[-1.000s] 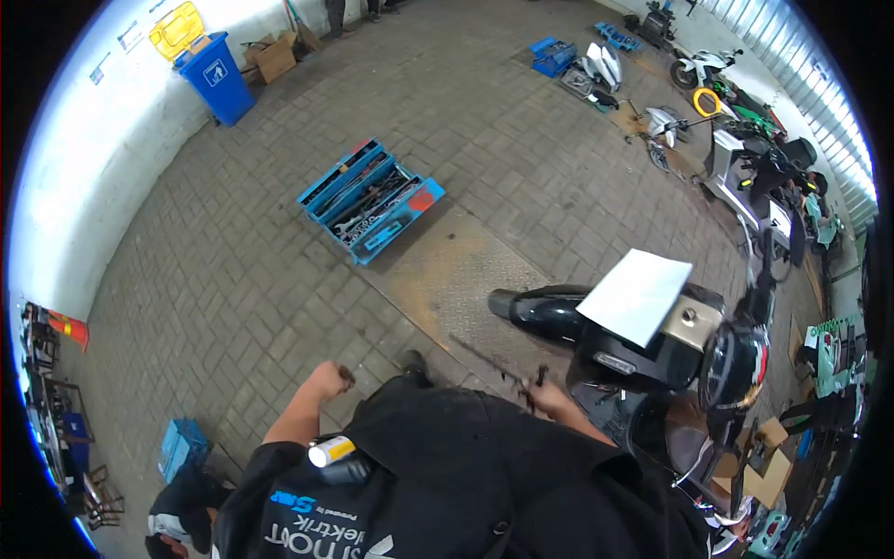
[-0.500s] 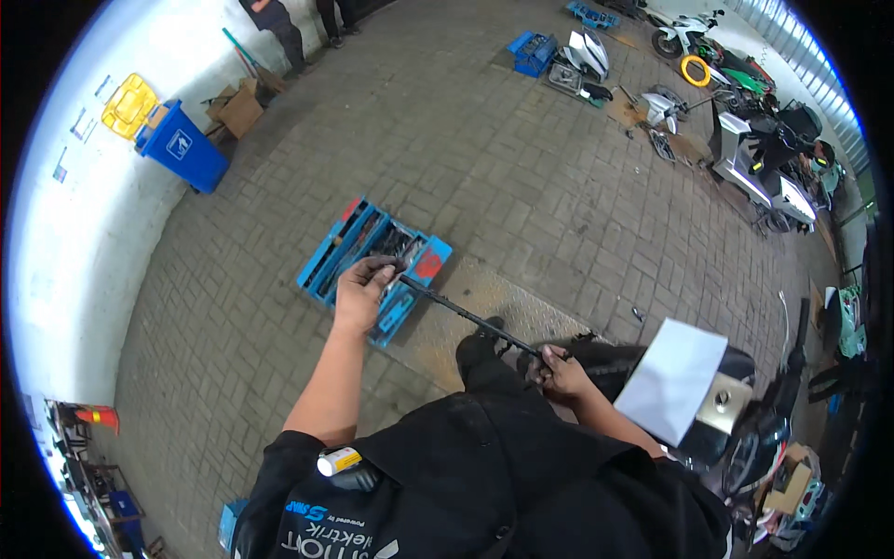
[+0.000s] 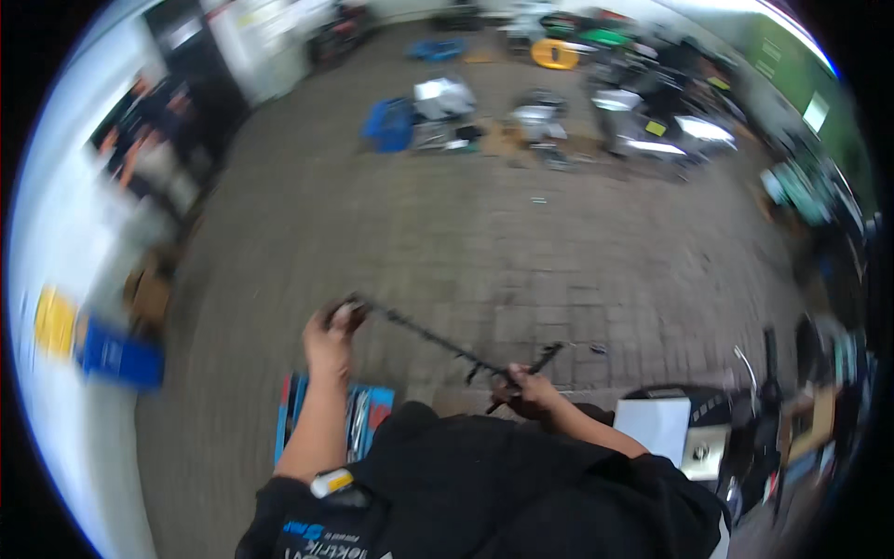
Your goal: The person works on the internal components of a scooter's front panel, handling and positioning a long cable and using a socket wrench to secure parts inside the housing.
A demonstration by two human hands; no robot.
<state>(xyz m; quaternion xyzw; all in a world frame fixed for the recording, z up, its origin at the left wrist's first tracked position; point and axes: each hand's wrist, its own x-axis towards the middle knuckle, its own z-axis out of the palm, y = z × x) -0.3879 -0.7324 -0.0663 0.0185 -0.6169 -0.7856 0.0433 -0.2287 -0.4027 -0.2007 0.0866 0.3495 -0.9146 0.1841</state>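
Observation:
A long, thin black part (image 3: 424, 333), like a rod with small tabs along it, slants between my hands in front of my body. My left hand (image 3: 335, 326) has its fingers closed on the far-left end. Nearer my body, my right hand (image 3: 529, 391) grips the other end. There a short black piece (image 3: 549, 354) sticks out past the fingers on both sides, crossing the rod; whether the two are joined I cannot tell. Below my left forearm sits a blue toolbox (image 3: 380, 405) with metal tools in it, partly hidden by the arm and my clothes.
To my right a white board (image 3: 654, 427) lies on dark vehicle parts. Several motorcycles and loose parts (image 3: 652, 121) line the far right, near a blue toolbox (image 3: 389, 125). A blue bin (image 3: 121, 354) stands left by the wall, and people (image 3: 158, 140) are farther up. The picture is blurred.
The view has swung up toward the far side of the room. Both hands keep hold of the black part, and the crossing piece by my right hand now shows more plainly.

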